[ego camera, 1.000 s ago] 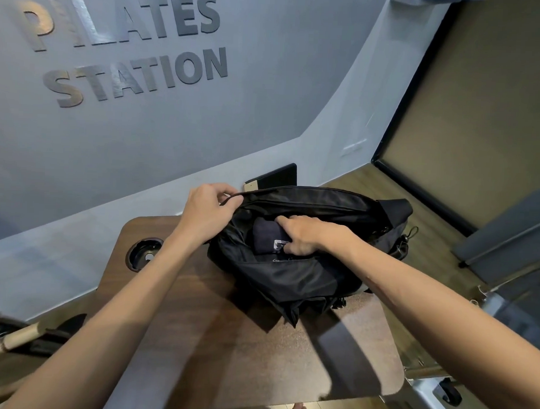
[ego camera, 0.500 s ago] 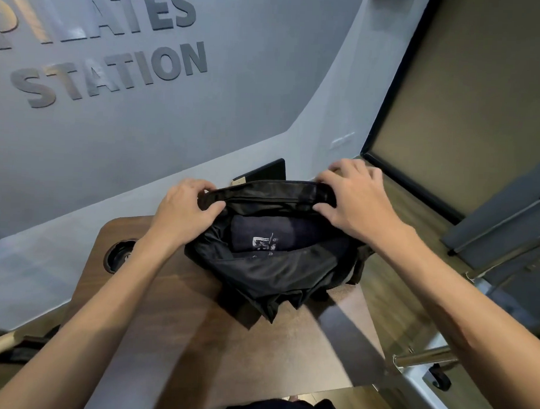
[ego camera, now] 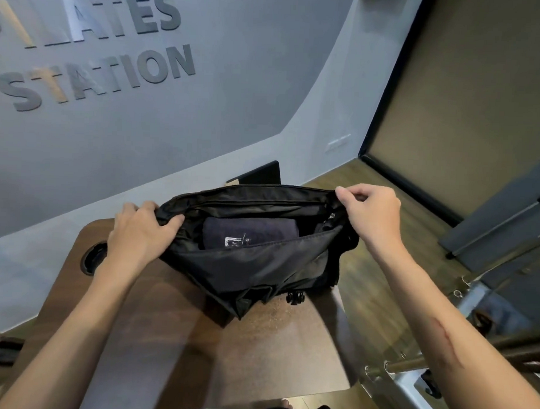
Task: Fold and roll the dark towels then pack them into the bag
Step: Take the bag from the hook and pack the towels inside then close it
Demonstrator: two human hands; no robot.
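Black bag [ego camera: 260, 265] on wooden table [ego camera: 172, 329], both hands gripping its rim, towel [ego camera: 249, 232] inside.

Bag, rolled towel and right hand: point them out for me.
bag [ego camera: 260, 265], head view, front panel.
rolled towel [ego camera: 255, 231], head view, top of the roll inside the opening.
right hand [ego camera: 372, 211], head view, back of hand.

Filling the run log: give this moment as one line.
stage: packing | left hand: grips bag rim | right hand: pinches rim | dark towel: inside bag
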